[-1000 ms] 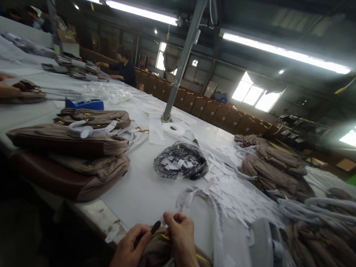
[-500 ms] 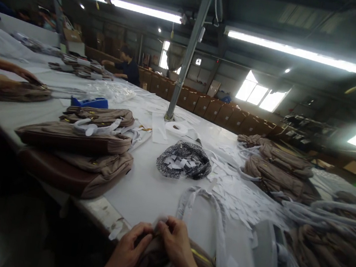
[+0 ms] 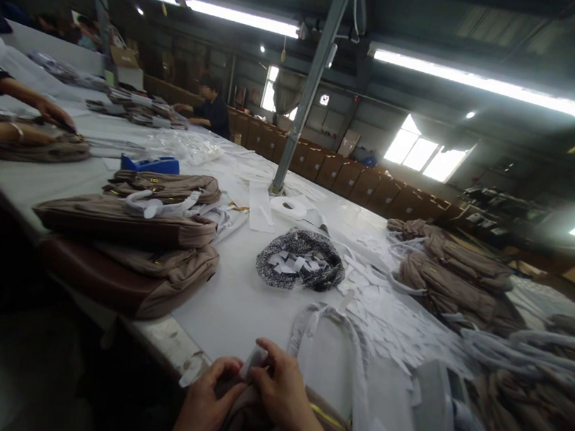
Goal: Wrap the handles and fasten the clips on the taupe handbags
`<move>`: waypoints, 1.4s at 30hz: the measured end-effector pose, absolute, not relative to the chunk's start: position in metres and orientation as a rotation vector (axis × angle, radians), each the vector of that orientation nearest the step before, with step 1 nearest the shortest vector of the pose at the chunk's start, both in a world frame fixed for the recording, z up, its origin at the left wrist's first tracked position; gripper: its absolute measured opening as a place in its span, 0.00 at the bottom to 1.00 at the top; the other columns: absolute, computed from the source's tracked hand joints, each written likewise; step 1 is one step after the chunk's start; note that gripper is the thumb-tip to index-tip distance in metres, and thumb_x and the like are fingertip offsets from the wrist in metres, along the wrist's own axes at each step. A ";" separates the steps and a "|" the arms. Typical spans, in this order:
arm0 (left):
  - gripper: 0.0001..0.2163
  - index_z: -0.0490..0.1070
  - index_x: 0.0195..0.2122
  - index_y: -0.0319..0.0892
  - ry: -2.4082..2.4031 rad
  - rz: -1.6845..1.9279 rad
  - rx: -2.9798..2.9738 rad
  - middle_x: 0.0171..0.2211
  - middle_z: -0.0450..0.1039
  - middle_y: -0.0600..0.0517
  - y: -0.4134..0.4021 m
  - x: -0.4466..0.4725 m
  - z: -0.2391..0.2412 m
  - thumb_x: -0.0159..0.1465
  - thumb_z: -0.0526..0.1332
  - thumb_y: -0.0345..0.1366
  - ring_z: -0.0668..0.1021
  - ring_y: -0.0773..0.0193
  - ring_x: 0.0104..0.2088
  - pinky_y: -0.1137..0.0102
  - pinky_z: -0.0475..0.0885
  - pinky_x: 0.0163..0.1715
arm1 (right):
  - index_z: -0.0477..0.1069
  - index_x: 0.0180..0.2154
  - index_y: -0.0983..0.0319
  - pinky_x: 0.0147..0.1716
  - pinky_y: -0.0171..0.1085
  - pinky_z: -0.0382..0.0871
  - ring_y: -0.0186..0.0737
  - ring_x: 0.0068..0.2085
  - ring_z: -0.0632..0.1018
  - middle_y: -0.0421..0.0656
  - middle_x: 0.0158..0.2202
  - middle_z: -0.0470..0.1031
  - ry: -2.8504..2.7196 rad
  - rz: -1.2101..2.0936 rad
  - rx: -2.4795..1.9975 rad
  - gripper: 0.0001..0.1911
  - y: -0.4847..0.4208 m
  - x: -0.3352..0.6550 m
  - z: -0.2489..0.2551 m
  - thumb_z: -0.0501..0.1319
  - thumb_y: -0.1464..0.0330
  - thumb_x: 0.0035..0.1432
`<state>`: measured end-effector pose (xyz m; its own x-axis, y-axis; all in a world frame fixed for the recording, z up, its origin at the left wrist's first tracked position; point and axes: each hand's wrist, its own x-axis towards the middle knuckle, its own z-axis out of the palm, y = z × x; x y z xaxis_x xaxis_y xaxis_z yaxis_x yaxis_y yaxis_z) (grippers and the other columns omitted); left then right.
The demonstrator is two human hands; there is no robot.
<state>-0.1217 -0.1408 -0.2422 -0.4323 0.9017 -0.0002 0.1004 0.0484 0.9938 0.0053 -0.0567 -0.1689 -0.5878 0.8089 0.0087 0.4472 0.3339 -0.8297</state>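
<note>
At the table's front edge my left hand (image 3: 205, 400) and my right hand (image 3: 281, 389) meet, both with bent, closed fingers. Between their fingertips is a small whitish piece of paper or film (image 3: 252, 362). It stands at the upper edge of a brown fabric bag (image 3: 247, 427), which lies under my hands and is partly hidden by them. The bag shows a yellow zipper (image 3: 328, 417) and metal rings at the lower right. A handle wrapped in white (image 3: 359, 368) loops up from it onto the table.
Stacked brown bags (image 3: 129, 222) stand at the left, more bags (image 3: 460, 282) at the right. A black-and-white cloth holder (image 3: 332, 279) contains white slips. Loose paper slips (image 3: 384, 322) and a grey tape dispenser (image 3: 444, 416) lie rightward. A co-worker's hands (image 3: 53, 115) touch a bag at far left.
My right index finger has lifted and straightened somewhat, so the whitish piece between my hands shows more. The co-worker's arms at the left reach further into view. The view has shifted slightly.
</note>
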 end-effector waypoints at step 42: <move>0.10 0.76 0.26 0.46 1.845 1.504 1.176 0.33 0.74 0.51 -0.138 -0.119 -0.241 0.57 0.62 0.45 0.77 0.58 0.38 0.70 0.72 0.39 | 0.76 0.32 0.62 0.31 0.30 0.63 0.36 0.31 0.75 0.39 0.28 0.77 -2.357 1.176 -0.944 0.10 -0.052 0.003 -0.167 0.57 0.75 0.50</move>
<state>-0.1186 -0.1381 -0.2410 -0.5144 0.8447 0.1479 0.3148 0.0256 0.9488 0.0031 -0.0520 -0.1665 -0.7209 0.6930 0.0081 0.4103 0.4362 -0.8009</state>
